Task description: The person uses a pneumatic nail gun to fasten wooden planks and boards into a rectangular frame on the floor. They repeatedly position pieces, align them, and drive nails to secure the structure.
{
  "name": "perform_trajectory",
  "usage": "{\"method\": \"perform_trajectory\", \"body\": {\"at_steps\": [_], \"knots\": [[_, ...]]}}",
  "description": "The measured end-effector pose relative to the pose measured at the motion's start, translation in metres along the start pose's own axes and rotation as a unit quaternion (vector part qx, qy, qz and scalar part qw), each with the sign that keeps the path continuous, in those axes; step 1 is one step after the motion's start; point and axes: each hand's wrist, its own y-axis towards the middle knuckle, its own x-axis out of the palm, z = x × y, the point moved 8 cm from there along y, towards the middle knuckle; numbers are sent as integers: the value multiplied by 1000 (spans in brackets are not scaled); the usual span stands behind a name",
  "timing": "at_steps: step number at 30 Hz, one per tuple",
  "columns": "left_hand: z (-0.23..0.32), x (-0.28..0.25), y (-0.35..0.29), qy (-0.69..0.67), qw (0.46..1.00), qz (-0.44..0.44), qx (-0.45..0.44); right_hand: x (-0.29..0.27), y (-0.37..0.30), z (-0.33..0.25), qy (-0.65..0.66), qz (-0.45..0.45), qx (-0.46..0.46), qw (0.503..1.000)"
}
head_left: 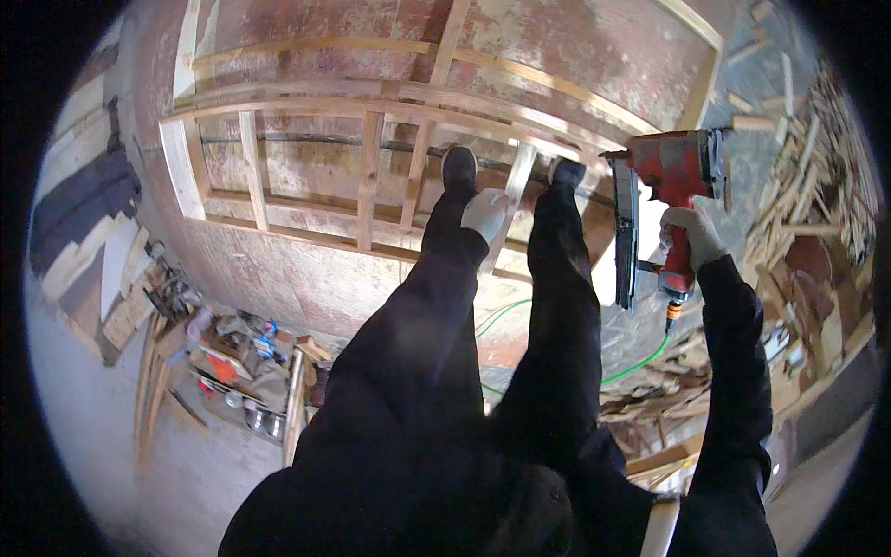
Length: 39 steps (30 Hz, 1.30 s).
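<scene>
My right hand [694, 234], in a pale glove, is closed round the grip of a red and black nail gun [668, 165]. The gun is held up at the right, its long black magazine [626, 237] on the left side, and a green air hose [640, 365] joins its lower end. My left hand [486, 213], also gloved, is low between my legs, its fingers closed at the edge of a wooden slat [510, 200]. That slat crosses a narrow wooden frame [306, 107] lying ahead of me. My thumb's far side is hidden.
Beyond the narrow frame lies a larger wooden frame [557, 90] on a worn reddish board [269, 269]. Scrap wood strips [807, 176] are heaped at the right. A cluttered box of tools and cloths [246, 362] stands at the left. My shoes [458, 169] are within the frame area.
</scene>
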Motion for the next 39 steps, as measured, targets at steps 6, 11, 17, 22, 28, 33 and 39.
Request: {"method": "perform_trajectory", "body": {"at_steps": [6,11,17,22,28,33,39], "knots": [[-22,24,64,-107,992,56,-39,12,127,-30,-22,-174,80,981],[-57,62,110,-156,984,-4,-83,24,190,-40,-35,-227,128,965],[-77,83,130,-229,967,-63,-88,26,240,-35,-65,-287,194,936],[-60,74,119,-278,958,-35,-67,38,251,-34,-96,-302,187,930],[-46,69,110,-170,982,-68,-37,38,249,-29,-94,-264,209,937],[-53,70,116,-171,982,-68,-38,35,255,-25,-109,-296,238,919],[-61,75,113,-164,980,-77,-84,37,257,-25,-105,-309,276,904]]}}
